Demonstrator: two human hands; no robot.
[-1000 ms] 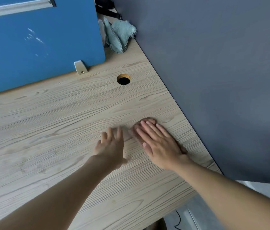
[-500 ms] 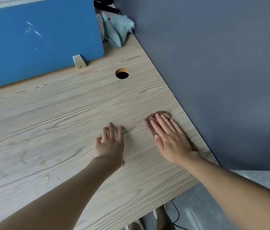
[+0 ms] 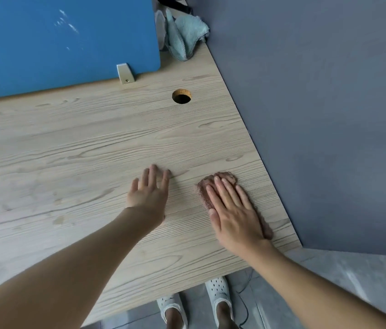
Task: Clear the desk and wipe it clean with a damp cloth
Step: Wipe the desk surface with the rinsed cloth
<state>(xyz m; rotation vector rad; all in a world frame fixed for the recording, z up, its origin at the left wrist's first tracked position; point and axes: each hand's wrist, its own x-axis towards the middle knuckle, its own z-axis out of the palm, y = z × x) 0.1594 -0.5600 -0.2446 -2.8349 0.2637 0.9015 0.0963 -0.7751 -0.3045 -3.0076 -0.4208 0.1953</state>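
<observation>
A light wooden desk (image 3: 73,148) fills the view. My right hand (image 3: 233,210) lies flat, fingers together, pressing a small brownish-pink cloth (image 3: 205,188) onto the desk near its right edge. The cloth shows only around my fingertips and under my palm's outer side. My left hand (image 3: 149,193) rests flat on the bare wood to the left of it, fingers spread, holding nothing.
A blue partition panel (image 3: 64,39) stands along the desk's back on a metal bracket (image 3: 125,72). A round cable hole (image 3: 181,96) lies in front of it. A pale green cloth (image 3: 185,36) sits in the far corner. A grey wall (image 3: 317,103) borders the right edge. My white shoes (image 3: 218,293) show below.
My right hand slid the cloth to the right toward the wall side, then slightly back. The left hand stayed flat on the wood. The view tilted down, showing the desk's front edge and my shoes.
</observation>
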